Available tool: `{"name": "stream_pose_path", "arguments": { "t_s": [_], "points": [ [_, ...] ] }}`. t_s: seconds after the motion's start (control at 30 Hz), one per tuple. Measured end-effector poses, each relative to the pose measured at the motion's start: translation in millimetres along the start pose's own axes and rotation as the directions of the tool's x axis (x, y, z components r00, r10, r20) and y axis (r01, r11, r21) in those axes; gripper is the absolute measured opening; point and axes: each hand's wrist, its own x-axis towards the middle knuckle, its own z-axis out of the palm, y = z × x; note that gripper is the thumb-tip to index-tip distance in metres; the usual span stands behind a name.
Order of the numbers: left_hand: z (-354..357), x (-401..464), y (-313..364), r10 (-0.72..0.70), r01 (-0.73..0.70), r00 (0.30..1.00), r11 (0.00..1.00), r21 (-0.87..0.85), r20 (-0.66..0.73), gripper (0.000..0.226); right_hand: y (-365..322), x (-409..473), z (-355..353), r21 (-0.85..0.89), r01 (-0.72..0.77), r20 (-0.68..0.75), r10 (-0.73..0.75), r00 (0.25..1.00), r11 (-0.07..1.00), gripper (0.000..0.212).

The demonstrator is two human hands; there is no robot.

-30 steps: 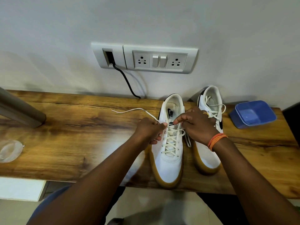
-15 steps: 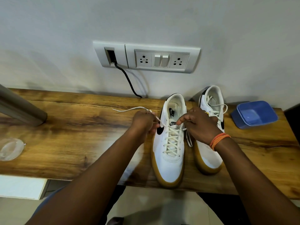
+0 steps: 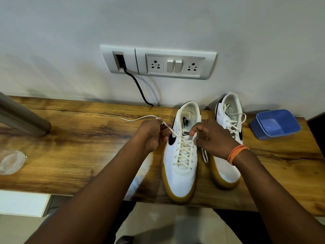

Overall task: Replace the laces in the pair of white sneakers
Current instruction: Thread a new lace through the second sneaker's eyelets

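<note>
Near sneaker (image 3: 182, 161) at frame center, toe just over the counter (image 3: 79, 147) front edge; second sneaker (image 3: 226, 138) just right, laced. Left hand (image 3: 151, 132) fingers pinch the lace (image 3: 140, 118), free end trailing left over bare wood. Right hand (image 3: 211, 136) fingers pinch the other lace end at the top eyelets. Blue tub (image 3: 275, 124) right, glass lid (image 3: 11, 162) far left.

a blue tub (image 3: 275, 124) on the wooden shelf (image 3: 79, 148), a black cable (image 3: 139, 87) below the wall socket plate (image 3: 175, 63).
</note>
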Motion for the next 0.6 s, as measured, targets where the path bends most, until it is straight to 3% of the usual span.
{"name": "stream_pose_path", "arguments": {
  "t_s": [0.1, 0.2, 0.37, 0.6],
  "points": [
    [1, -1, -1, 0.022, -0.021, 1.000, 0.999, 0.048, -0.013, 0.029, -5, -1, 5, -0.053, -0.001, -0.092, -0.004, 0.996, 0.999, 0.027],
    [-1, -5, -5, 0.079, -0.075, 0.997, 0.977, 0.200, -0.012, 0.024, -15, -3, 13, -0.143, -0.016, -0.135, -0.004, 0.991, 0.990, 0.018],
    [-1, -11, -14, 0.142, -0.129, 0.990, 0.806, 0.578, 0.022, 0.039, -13, 1, 32, -0.174, -0.065, -0.185, 0.032, 0.982, 0.983, 0.016],
    [10, -14, -20, 0.038, -0.056, 0.998, 0.900, 0.433, 0.050, 0.029, -16, 2, 35, -0.064, -0.110, -0.158, 0.099, 0.982, 0.992, 0.019]
  ]
}}
